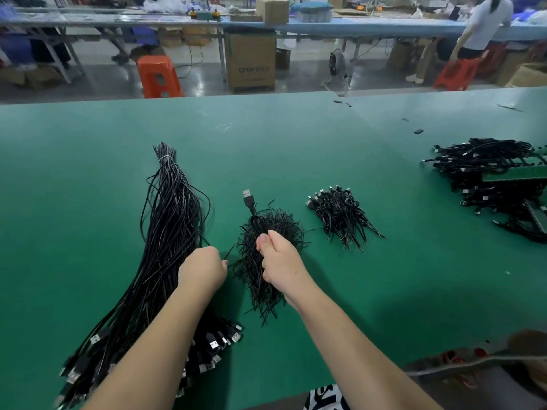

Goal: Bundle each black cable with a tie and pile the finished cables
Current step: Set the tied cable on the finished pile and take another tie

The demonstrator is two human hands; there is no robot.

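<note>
My right hand (pixel 279 263) grips a folded black cable over the heap of loose black ties (pixel 266 261); the cable's USB plug (pixel 248 196) sticks up beyond the heap. My left hand (pixel 202 269) pinches a thin black tie whose end (pixel 229 252) points toward the heap. A long sheaf of unbundled black cables (pixel 165 232) lies to the left, bound near its far tip, plugs toward me. A small pile of bundled cables (pixel 340 214) lies to the right of the heap.
All of it lies on a green table (pixel 296 143). A larger pile of cables with green boards (pixel 497 179) sits at the right edge. Beyond the far edge stand an orange stool (pixel 158 75), a cardboard box (pixel 250 60) and a person (pixel 479 31) at another bench.
</note>
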